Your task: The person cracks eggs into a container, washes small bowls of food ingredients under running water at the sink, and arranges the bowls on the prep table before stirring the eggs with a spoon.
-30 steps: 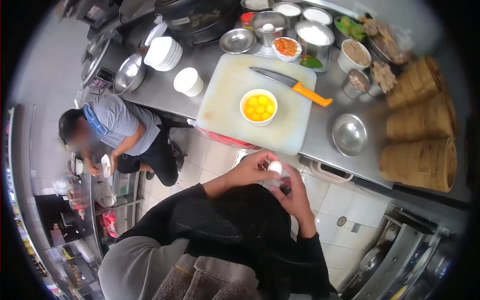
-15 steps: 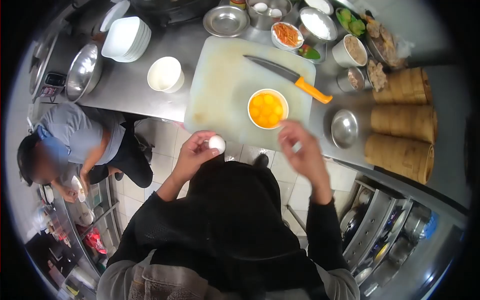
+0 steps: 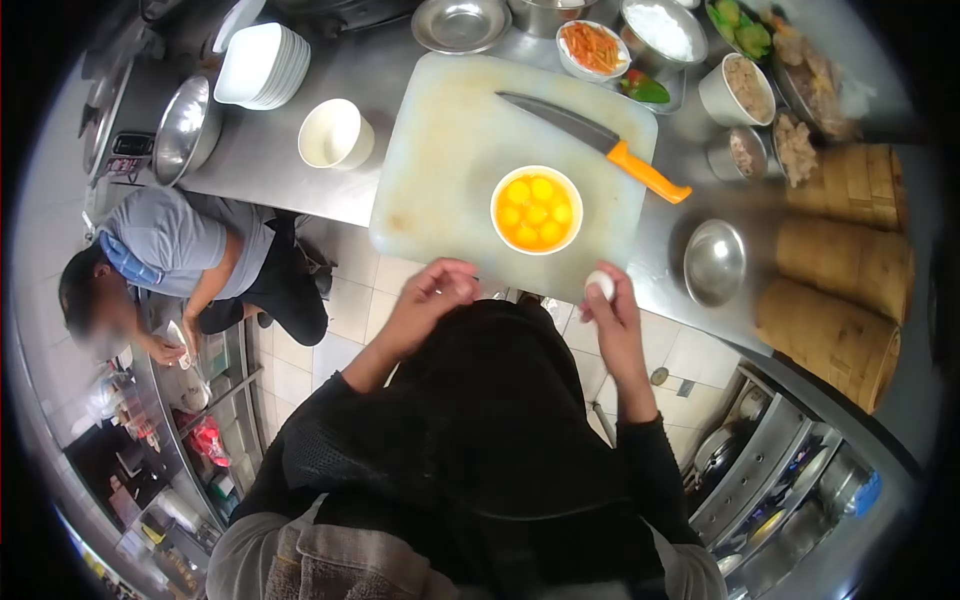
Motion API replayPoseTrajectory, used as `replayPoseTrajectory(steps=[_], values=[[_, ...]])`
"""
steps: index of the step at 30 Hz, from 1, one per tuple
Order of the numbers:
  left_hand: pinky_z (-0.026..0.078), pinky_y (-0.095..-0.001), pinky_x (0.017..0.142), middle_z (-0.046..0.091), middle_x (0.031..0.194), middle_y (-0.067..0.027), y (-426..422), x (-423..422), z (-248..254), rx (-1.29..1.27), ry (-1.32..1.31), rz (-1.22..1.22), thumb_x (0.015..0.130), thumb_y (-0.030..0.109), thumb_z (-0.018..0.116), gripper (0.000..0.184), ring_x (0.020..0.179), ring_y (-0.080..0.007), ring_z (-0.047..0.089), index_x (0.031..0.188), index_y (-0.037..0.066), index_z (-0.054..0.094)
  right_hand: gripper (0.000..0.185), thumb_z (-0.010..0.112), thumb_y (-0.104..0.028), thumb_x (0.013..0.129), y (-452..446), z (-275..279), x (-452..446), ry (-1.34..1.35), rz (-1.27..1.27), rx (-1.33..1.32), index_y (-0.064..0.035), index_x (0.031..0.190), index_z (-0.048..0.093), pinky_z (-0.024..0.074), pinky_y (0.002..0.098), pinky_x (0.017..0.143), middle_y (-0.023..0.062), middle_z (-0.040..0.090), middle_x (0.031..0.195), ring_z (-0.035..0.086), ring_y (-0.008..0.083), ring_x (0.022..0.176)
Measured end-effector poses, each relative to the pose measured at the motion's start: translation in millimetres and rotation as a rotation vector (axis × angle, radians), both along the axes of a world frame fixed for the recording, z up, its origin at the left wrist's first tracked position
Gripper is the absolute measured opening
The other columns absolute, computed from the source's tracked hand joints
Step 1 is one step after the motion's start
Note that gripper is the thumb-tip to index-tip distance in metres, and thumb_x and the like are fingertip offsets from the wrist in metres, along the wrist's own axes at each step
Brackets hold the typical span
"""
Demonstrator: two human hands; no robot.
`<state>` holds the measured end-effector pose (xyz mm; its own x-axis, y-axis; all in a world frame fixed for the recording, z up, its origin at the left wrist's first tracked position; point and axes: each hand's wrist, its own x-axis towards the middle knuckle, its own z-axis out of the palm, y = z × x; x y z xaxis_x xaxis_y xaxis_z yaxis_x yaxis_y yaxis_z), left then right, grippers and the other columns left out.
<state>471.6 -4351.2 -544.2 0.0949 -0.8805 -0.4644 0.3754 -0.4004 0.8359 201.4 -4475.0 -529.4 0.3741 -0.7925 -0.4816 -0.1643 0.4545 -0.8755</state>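
Observation:
A whole white egg (image 3: 600, 286) is between the thumb and fingers of my right hand (image 3: 618, 322), just off the near right corner of the cutting board (image 3: 430, 150). My left hand (image 3: 430, 305) is at the board's near edge, fingers loosely bent and apart, with no egg in it. Between and beyond my hands, a white bowl (image 3: 497, 232) of several egg yolks (image 3: 537, 213) stands on the board. Behind it lies a knife (image 3: 590, 135) with an orange handle, its blade pointing to the far left.
Left of the board stand a white tub (image 3: 335, 135), stacked white dishes (image 3: 262, 65) and a steel bowl (image 3: 187, 130). Shredded carrot (image 3: 592, 47) is beyond it. To the right are a metal bowl (image 3: 714, 262) and bamboo steamers (image 3: 835, 250). A person (image 3: 190, 250) crouches at left.
The egg that was in my left hand is now in my right hand. My right hand has drawn back from the yolk bowl. The view has shifted slightly.

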Motion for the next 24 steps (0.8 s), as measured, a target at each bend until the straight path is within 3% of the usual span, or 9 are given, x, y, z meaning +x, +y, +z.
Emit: replayPoseTrajectory(steps=[1, 3, 4, 8, 13, 16, 18, 20, 24], values=[[0.048, -0.0323, 0.093, 0.066, 0.102, -0.0069, 0.3, 3.2, 1.5, 0.015, -0.021, 0.11, 0.099, 0.017, 0.059, 0.025, 0.096, -0.0164, 0.063, 0.121, 0.003, 0.058, 0.044, 0.061, -0.017, 0.098, -11.0, -3.4, -1.9, -0.007, 0.002, 0.001, -0.0045, 0.137, 0.045, 0.0515, 0.0297, 0.077, 0.0101, 0.059, 0.113, 0.062, 0.0169, 0.092], [0.048, -0.0297, 0.091, 0.066, 0.098, -0.0054, 0.2, 14.9, 2.7, 0.008, -0.066, 0.242, 0.098, 0.019, 0.063, 0.026, 0.096, -0.0148, 0.063, 0.118, 0.003, 0.06, 0.045, 0.063, -0.016, 0.095, -30.9, -4.9, -3.2, 0.446, 0.328, -0.9, -0.002, 0.135, 0.047, 0.0517, 0.0377, 0.084, 0.0183, 0.056, 0.119, 0.061, 0.029, 0.1], [0.048, -0.0297, 0.091, 0.066, 0.098, -0.0054, -2.8, 19.4, 4.3, 0.006, -0.069, 0.244, 0.098, 0.019, 0.063, 0.026, 0.096, -0.0148, 0.063, 0.118, 0.003, 0.06, 0.045, 0.065, -0.015, 0.093, -37.3, 0.9, 1.0, 0.395, 0.299, -0.902, -0.0014, 0.133, 0.05, 0.0486, 0.0436, 0.092, 0.0233, 0.053, 0.121, 0.056, 0.0373, 0.11], [0.048, -0.0291, 0.091, 0.065, 0.097, -0.0049, -17.0, 24.8, 22.2, -0.109, -0.184, 0.206, 0.097, 0.018, 0.064, 0.025, 0.095, -0.0143, 0.063, 0.116, 0.002, 0.061, 0.045, 0.067, -0.015, 0.091, -43.8, -9.8, 3.2, 0.426, 0.186, -1.156, -0.0032, 0.131, 0.053, 0.0476, 0.0437, 0.093, 0.0208, 0.054, 0.121, 0.056, 0.0355, 0.111], [0.046, -0.0323, 0.093, 0.064, 0.1, -0.0047, -40.5, 36.6, 31.2, -0.157, -0.176, 0.141, 0.098, 0.015, 0.059, 0.024, 0.097, -0.015, 0.06, 0.119, 0.003, 0.059, 0.047, 0.07, -0.012, 0.084, -64.2, -15.5, 11.1, 0.653, 0.468, -1.083, -0.0065, 0.129, 0.056, 0.0485, 0.0443, 0.089, 0.0168, 0.056, 0.119, 0.057, 0.0361, 0.108], [0.047, -0.0316, 0.091, 0.064, 0.101, -0.0048, -69.2, 46.7, 50.2, -0.197, -0.205, 0.085, 0.096, 0.011, 0.062, 0.027, 0.095, -0.0151, 0.06, 0.121, 0.002, 0.06, 0.047, 0.068, -0.016, 0.091, -86.2, 24.8, 22.3, 0.296, 0.384, -0.826, -0.0076, 0.135, 0.053, 0.0495, 0.0353, 0.085, 0.0135, 0.059, 0.116, 0.06, 0.0252, 0.1], [0.048, -0.029, 0.087, 0.066, 0.104, -0.0061, -99.1, 45.7, 67.9, -0.534, -0.534, -0.186, 0.09, 0.005, 0.066, 0.038, 0.096, -0.0153, 0.059, 0.128, 0.003, 0.06, 0.051, 0.067, -0.018, 0.093, -95.1, 57.1, 31.1, 0.124, 0.382, -0.629, -0.0079, 0.139, 0.049, 0.0496, 0.032, 0.082, 0.0116, 0.061, 0.114, 0.06, 0.0202, 0.096], [0.048, -0.0281, 0.084, 0.066, 0.105, -0.0069, -127.6, 24.9, 94.6, -0.625, -0.557, -0.269, 0.087, 0.004, 0.068, 0.043, 0.093, -0.0151, 0.06, 0.129, 0.004, 0.06, 0.063, 0.068, -0.02, 0.095, -105.6, 86.6, 53.9, -0.211, 0.52, -0.054, -0.0074, 0.148, 0.037, 0.0492, 0.0278, 0.08, 0.0072, 0.063, 0.108, 0.058, 0.0124, 0.092], [0.052, -0.0281, 0.076, 0.067, 0.108, -0.0093, -153.3, 25.1, 80.4, -0.706, -0.646, -0.486, 0.081, 0.002, 0.072, 0.048, 0.088, -0.0153, 0.062, 0.128, 0.005, 0.064, 0.064, 0.07, -0.012, 0.091, -109.8, 77.9, 82.6, -0.274, 0.476, 0.177, -0.0042, 0.144, 0.036, 0.051, 0.0286, 0.079, 0.0071, 0.063, 0.104, 0.062, 0.0124, 0.088]])
